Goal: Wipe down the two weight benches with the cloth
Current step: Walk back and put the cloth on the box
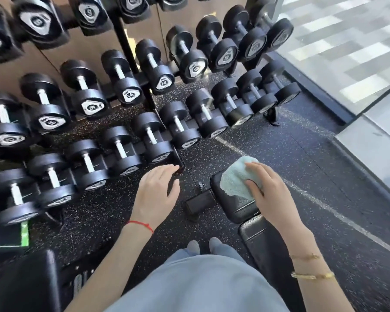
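A black padded weight bench [241, 209] runs from the lower middle toward the dumbbell rack, its far seat pad ending near the middle of the view. A light blue-green cloth [236, 179] lies on that far pad. My right hand [268, 188] presses the cloth down, thumb curled over its near edge. My left hand [158, 192] hovers over the floor to the left of the bench, fingers relaxed and holding nothing. A second black bench pad [27, 282] shows at the bottom left corner, partly cut off.
A three-tier rack of several black dumbbells [122, 140] fills the left and upper view, close to the bench's far end. Speckled black rubber floor [313, 167] with a white line lies to the right. A glass wall [347, 52] stands at the upper right.
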{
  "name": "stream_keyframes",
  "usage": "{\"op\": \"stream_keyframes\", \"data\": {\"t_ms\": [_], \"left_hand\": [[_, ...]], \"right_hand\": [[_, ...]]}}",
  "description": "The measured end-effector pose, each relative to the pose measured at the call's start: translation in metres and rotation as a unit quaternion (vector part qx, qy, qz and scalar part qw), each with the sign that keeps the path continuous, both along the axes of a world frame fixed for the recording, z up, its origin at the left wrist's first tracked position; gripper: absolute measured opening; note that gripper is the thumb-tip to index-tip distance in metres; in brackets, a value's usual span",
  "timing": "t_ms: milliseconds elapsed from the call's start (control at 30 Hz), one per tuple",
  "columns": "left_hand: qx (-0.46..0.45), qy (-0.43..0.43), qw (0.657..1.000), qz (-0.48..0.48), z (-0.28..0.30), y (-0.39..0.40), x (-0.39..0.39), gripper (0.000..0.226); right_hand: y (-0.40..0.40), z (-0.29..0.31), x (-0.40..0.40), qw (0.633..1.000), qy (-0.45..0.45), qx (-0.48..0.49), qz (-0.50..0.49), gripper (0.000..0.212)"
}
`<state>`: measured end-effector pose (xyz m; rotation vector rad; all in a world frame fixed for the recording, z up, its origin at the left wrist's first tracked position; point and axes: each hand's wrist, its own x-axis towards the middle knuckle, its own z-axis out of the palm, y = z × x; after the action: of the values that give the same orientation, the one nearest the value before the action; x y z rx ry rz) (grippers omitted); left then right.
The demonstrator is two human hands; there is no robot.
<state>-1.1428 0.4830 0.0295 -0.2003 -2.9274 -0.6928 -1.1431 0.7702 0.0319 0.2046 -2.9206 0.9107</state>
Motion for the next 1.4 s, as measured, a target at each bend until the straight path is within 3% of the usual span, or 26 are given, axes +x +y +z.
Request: {"op": "stream_keyframes", "data": {"t_ms": [800, 1167, 1400], "left_hand": [[0.035, -0.011, 0.982, 0.186, 0.000, 0.024, 0.088, 0.033], [0.040, -0.008, 0.944, 0.327, -0.007, -0.003, 0.147, 0.031], [0.037, -0.004, 0.913, 0.407, -0.014, -0.060, 0.173, 0.031]], "right_hand": [[0.010, 0.005, -0.015, 0.986, -0.028, 0.004, 0.166, 0.035], [-0.058, 0.005, -0.033, 0.950, -0.048, 0.029, 0.309, 0.036], [-0.148, -0.002, -0.050, 0.917, -0.050, 0.046, 0.394, 0.036]]}}
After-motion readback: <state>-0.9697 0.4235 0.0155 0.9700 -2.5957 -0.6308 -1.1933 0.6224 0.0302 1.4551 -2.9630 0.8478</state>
